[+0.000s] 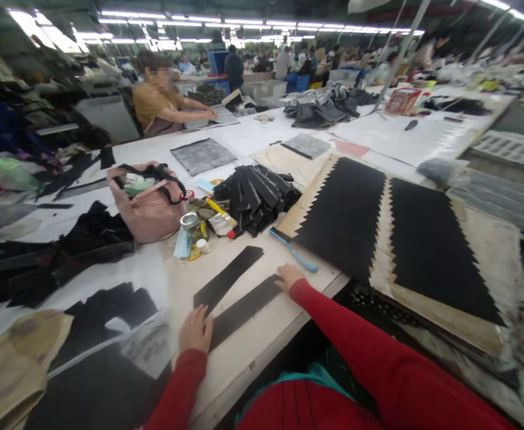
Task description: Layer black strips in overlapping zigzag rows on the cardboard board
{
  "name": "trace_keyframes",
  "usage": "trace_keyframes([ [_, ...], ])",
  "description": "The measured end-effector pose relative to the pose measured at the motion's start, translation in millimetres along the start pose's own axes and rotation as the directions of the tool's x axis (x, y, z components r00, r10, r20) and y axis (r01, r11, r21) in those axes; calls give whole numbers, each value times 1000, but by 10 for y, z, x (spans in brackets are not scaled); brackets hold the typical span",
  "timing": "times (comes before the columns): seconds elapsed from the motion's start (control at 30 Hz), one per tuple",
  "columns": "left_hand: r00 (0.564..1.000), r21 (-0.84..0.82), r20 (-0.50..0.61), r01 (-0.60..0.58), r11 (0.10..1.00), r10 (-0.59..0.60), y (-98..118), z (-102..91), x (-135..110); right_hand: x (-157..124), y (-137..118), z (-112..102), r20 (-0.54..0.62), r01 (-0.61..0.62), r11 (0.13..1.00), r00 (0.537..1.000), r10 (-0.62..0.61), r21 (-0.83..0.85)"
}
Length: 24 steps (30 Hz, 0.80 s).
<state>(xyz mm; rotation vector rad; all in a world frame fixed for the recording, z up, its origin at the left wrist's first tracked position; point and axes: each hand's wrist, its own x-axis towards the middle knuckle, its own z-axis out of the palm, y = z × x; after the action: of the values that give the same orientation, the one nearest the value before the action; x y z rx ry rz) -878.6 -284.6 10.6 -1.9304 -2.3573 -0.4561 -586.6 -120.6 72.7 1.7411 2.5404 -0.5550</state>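
Note:
My left hand point(194, 329) lies flat, fingers together, on the near end of a long black strip point(244, 309) on the worktable. My right hand point(289, 276) rests open on the far end of the same strip. A second black strip point(228, 277) lies just beyond it, at a slight angle. Both my sleeves are red. A blue-handled tool point(294, 252) lies on the table just past my right hand.
Right of me lie two large black sheets with zigzag edges point(427, 239) on cardboard. Ahead are a pile of black pieces point(255, 197), a pink bag point(148, 206), a jar point(190, 224) and small items. Black fabric point(56, 257) is heaped at left. A person in a yellow shirt point(159, 104) works across the table.

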Motion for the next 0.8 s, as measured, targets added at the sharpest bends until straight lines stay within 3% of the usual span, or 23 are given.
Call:
trace_keyframes([
  [0.1, 998, -23, -45, -54, 998, 53, -52, 48, 15, -17, -84, 100, 15, -75, 997, 997, 75, 9],
  [0.23, 989, -42, -67, -134, 990, 131, -170, 123, 67, -1, -25, 57, 3, -117, 992, 993, 117, 37],
  [0.33, 968, -54, -86, -241, 969, 236, -92, 91, 151, 5, 67, 43, 19, -117, 990, 993, 116, 83],
  [0.47, 929, -111, -70, -370, 923, 364, 399, 5, 335, -38, 132, 83, 36, -60, 979, 998, 54, 194],
  [0.6, 901, -248, -10, -423, 871, 435, 998, 30, 562, -294, 130, -41, -18, 175, 918, 983, -181, 356],
  [0.7, 865, -475, 268, -265, 839, 425, 1370, 63, 643, -657, 333, -296, -122, 311, 824, 950, -289, 473],
  [0.8, 767, -576, 518, -15, 817, 379, 1803, 90, 607, -1089, 908, -535, -214, 212, 685, 973, -83, 697],
])
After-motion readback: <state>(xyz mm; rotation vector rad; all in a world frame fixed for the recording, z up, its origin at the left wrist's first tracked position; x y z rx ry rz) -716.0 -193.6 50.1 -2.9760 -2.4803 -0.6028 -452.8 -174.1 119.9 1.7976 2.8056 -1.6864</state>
